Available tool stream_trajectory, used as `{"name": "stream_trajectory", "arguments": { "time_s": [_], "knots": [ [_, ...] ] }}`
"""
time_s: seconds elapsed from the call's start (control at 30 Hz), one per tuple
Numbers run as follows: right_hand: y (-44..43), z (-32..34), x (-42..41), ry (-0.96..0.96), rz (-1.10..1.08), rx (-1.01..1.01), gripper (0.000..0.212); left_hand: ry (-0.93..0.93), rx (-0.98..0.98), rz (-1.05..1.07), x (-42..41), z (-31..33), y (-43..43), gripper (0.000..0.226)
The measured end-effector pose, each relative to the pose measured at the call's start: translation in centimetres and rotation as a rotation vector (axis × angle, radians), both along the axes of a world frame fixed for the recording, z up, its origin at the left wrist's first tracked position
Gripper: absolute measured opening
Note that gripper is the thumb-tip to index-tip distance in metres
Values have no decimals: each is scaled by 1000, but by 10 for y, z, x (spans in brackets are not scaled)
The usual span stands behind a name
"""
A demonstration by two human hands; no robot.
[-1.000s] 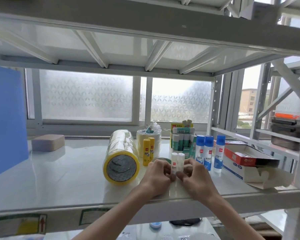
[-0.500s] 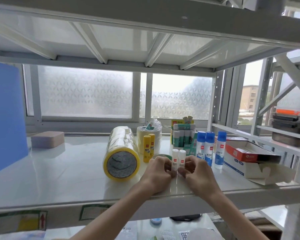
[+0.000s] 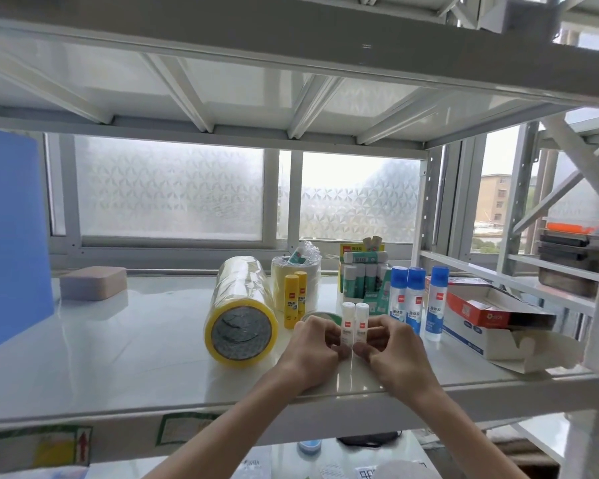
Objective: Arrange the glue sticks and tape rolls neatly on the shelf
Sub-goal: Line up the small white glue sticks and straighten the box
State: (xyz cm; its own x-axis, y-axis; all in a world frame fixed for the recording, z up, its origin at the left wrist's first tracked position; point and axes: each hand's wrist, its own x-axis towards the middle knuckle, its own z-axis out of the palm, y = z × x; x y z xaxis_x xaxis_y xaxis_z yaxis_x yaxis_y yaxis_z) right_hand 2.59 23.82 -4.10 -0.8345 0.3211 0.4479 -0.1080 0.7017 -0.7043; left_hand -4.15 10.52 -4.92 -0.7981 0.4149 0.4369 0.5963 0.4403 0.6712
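Two white glue sticks (image 3: 354, 323) stand upright side by side on the white shelf (image 3: 135, 357). My left hand (image 3: 313, 350) pinches the left stick's base and my right hand (image 3: 391, 350) pinches the right one's. To the left, a stack of yellow tape rolls (image 3: 240, 311) lies on its side, with two yellow glue sticks (image 3: 295, 299) upright beside it. A white tape roll stack (image 3: 310, 288) stands behind them. Three blue-capped glue bottles (image 3: 416, 300) stand to the right. Green-white glue sticks (image 3: 363, 276) fill a display box behind. A green-edged tape roll (image 3: 320, 316) peeks out behind my left hand.
An open red, white and blue carton (image 3: 491, 326) lies at the shelf's right end. A pink box (image 3: 92, 282) sits at the back left, beside a blue board (image 3: 11, 236). Another shelf deck hangs low overhead. Stacked dark trays (image 3: 567, 261) rest on the neighbouring rack.
The view has shifted a little. Both hands stay on the two white glue sticks, which still stand in about the same spot.
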Motion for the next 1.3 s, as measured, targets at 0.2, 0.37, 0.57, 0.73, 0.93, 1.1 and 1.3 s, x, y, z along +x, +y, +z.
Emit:
{"name": "stream_trajectory", "arguments": {
  "time_s": [0.2,0.37,0.57,0.73,0.93,1.1,1.3],
  "knots": [
    [-14,13,40,-29,-85,208,73,-14,-89,122,31,8,-20,15],
    [-19,64,68,72,-120,290,65,85,103,157,56,83,-63,11],
    [-6,143,36,269,-88,397,26,180,-51,358,-68,172,-50,14],
    [16,186,-46,117,-88,505,16,-120,-336,301,-160,149,-13,27],
    [67,192,-112,-307,-44,752,24,-77,-455,289,-207,118,6,25],
    [100,170,-153,-436,43,771,15,3,-244,227,-196,141,6,6],
    [90,145,-188,-551,136,808,23,38,-81,-149,-151,171,27,35]
  ]
}}
